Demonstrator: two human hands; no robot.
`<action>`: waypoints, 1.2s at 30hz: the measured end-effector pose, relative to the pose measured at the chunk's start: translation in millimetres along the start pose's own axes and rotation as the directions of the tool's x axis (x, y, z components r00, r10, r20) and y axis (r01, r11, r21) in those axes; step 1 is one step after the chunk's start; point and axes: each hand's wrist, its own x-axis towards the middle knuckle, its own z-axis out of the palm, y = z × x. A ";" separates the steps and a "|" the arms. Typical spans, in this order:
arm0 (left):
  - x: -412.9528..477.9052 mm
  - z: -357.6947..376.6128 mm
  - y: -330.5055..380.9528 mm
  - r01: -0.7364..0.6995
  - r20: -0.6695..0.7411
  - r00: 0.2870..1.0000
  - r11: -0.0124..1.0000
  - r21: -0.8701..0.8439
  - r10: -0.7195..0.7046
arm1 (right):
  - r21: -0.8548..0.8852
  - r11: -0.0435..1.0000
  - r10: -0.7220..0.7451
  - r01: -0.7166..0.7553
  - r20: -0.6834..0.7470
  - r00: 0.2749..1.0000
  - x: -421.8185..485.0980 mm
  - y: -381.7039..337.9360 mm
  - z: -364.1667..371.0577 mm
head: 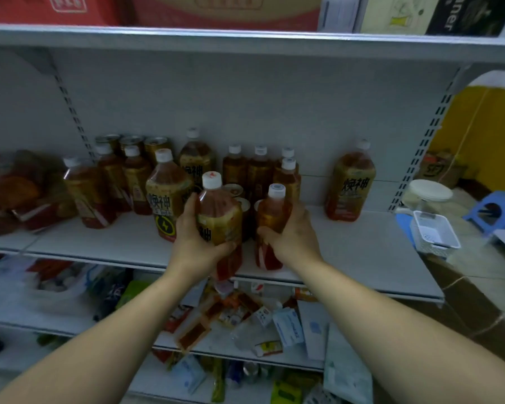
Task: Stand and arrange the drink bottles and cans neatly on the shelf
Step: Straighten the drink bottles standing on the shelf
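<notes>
My left grip point(197, 237) clasps a large bottle point(219, 212), my right grip point(292, 237) a small bottle point(271, 212). The back rows point(247, 170) stand; a leaning bottle point(85, 196) remains.

Bare left hand point(200, 237) and right hand point(292, 234), slim fingers point(266, 232), narrow wrists point(184, 266), long bare forearms point(99, 339).

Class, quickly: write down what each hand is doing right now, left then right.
The left hand grips the large bottle around its middle.
The right hand grips the smaller bottle around its middle.
</notes>
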 end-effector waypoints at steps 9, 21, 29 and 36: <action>-14.0 -2.9 7.2 -0.013 0.010 1.000 0.996 -0.085 0.014 | -0.078 0.988 -0.144 0.132 -0.173 0.974 -11.0 -14.4 -7.0; -63.4 65.6 62.8 -0.030 0.165 0.984 0.973 -0.229 0.069 | 0.290 0.957 0.001 -0.002 0.005 1.000 -36.0 -22.3 -52.9; -65.0 113.8 73.8 -0.307 0.490 0.850 0.937 0.167 0.192 | 0.278 0.959 0.107 -0.058 -0.167 0.980 -11.8 50.4 -138.7; -41.9 175.9 74.9 -0.507 0.770 0.637 0.737 0.447 -0.029 | 0.232 0.972 0.075 -0.038 -0.151 0.986 11.5 96.3 -173.0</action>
